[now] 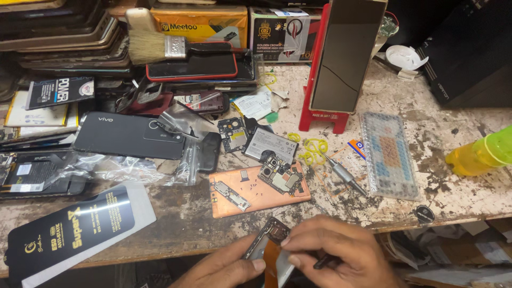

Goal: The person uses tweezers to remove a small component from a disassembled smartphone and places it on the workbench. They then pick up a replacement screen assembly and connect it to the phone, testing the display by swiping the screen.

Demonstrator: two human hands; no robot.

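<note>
At the far left of the worn workbench (176, 218), a black card package with yellow print (69, 234) overhangs the front edge, and above it lie a bagged dark panel (37, 173) and a black phone back cover (128, 136) lying flat. Behind these, a wide paintbrush (154, 47) rests on a stack of phones, the topmost in a red case (192, 66). Toward the centre, an orange mat (256, 192) sits near the front edge, carrying a narrow sub-board (230, 195), a larger circuit board (280, 177) and scattered small screws; a battery (269, 145) lies just behind it. The bare strip of bench between the mat and the front edge is narrow. Below that edge, the left hand (226, 269) grips a phone frame (272, 237) from the left side, fingers curled closed around it; the frame is tilted and held in front of the bench, off the surface. The right hand (341, 253) closes over the right side of the same frame, thumb and forefinger pinched at its edge, with a thin dark tool (322, 261) tucked under the fingers. Right of the mat, yellow looped strips (312, 150) and a metal screwdriver (345, 177) lie beside a clear parts tray (388, 154). A red stand (320, 114) holds a dark cracked screen (346, 53) upright. The bench surface to the right of the tray is mostly bare up to a yellow-green bottle (482, 154) at the right edge.
</note>
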